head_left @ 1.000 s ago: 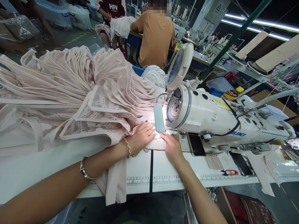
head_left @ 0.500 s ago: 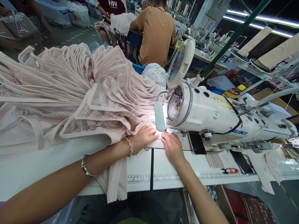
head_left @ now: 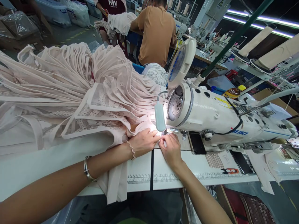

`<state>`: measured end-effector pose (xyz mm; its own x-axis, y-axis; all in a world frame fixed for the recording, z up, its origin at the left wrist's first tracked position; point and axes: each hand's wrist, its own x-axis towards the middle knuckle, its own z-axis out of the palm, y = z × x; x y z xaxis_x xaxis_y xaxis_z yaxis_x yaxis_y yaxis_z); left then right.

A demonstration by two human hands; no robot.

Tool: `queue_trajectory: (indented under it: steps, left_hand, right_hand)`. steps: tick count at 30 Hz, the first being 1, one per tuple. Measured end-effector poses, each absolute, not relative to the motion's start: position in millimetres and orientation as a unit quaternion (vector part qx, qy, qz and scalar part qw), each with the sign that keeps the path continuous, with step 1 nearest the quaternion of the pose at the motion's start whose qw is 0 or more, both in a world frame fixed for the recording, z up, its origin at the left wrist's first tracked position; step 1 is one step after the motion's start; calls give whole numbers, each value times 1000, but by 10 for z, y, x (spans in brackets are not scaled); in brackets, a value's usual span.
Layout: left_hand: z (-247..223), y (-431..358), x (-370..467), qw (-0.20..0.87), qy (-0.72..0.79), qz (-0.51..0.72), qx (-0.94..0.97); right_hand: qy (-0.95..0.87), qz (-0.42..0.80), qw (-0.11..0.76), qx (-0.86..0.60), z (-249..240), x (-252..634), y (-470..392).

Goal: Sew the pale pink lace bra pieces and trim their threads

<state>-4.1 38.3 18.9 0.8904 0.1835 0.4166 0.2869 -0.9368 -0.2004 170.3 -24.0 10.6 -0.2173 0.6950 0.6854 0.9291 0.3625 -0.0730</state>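
Beside the needle area of a white sewing machine point(head_left: 210, 112), my left hand point(head_left: 144, 141) is closed on the edge of a pale pink lace garment point(head_left: 98, 127). My right hand point(head_left: 170, 147) is closed too, its thumb and finger pinched at the same brightly lit edge, almost touching the left fingertips. Glare and the fingers hide the exact piece between them. A pale green lamp point(head_left: 160, 117) hangs just above both hands and covers the needle. Garment straps point(head_left: 116, 183) hang over the table's front edge under my left forearm.
A big heap of pale pink garments point(head_left: 70, 71) fills the table's left. Right of my hands lie a black phone point(head_left: 197, 143) and orange thread snips point(head_left: 230, 171). A ruler strip point(head_left: 168, 178) runs along the front edge. A person in a brown shirt point(head_left: 156, 34) sits ahead.
Both hands have drawn closer together at the needle. The right fingers have shifted slightly left and curled into a pinch; the left hand has moved slightly right.
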Motion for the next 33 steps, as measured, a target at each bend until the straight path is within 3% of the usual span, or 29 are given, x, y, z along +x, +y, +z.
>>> queue_trajectory:
  steps: [4, 15, 22, 33]
  left_hand:
    - [192, 359, -35, 141, -141, -229, -953]
    - [53, 408, -106, 39, -149, -244, -957]
    - [127, 419, -146, -48, -223, -213, -950]
    - [126, 465, -175, -62, -208, -168, -962]
  right_hand:
    - [-748, -99, 377, -538, 161, 1763, -248]
    - [-807, -110, 323, -482, 200, 1908, -358]
    - [-779, -39, 309, -544, 184, 1940, -342]
    - [-796, -52, 283, -532, 151, 1939, -343]
